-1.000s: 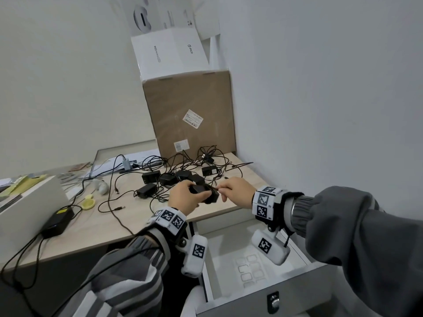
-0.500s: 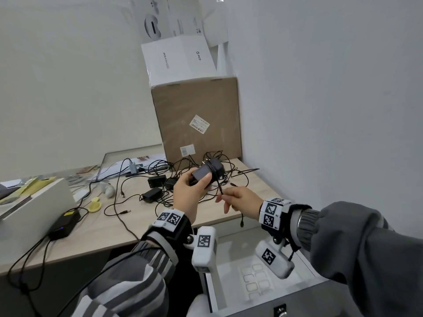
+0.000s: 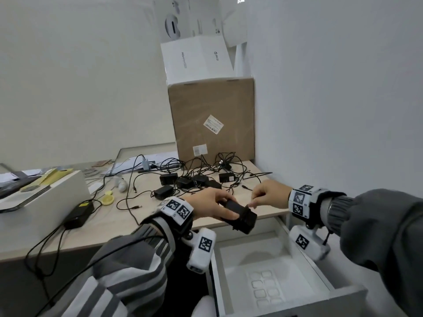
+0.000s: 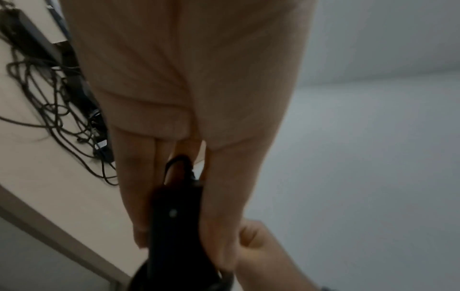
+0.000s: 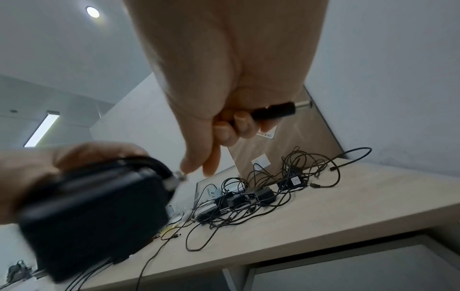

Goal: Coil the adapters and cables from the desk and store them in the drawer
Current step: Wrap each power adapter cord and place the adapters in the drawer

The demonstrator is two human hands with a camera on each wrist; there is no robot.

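Note:
My left hand point(image 3: 225, 210) grips a black adapter point(image 3: 239, 216) with its cable wound round the body, holding it just past the desk edge, above the open white drawer point(image 3: 249, 259). In the left wrist view its fingers point(image 4: 219, 196) clamp both sides of the adapter point(image 4: 174, 216). My right hand point(image 3: 256, 200) is beside the adapter, fingers curled. The right wrist view shows it holding the cable's black barrel plug point(image 5: 273, 112) close to the blurred adapter point(image 5: 94, 206). Several more black adapters and tangled cables point(image 3: 196, 177) lie on the desk.
A brown cardboard box point(image 3: 212, 120) with white boxes point(image 3: 196, 58) on top stands at the back against the right wall. At the left are a white box point(image 3: 45, 197), a black power brick point(image 3: 79, 213) and a small yellow item point(image 3: 108, 199). A clear blister tray point(image 3: 265, 287) lies in the drawer.
My left hand lifted the adapter above the desk, then brought it down over the drawer. My right hand followed with the cable end and is now close to the adapter.

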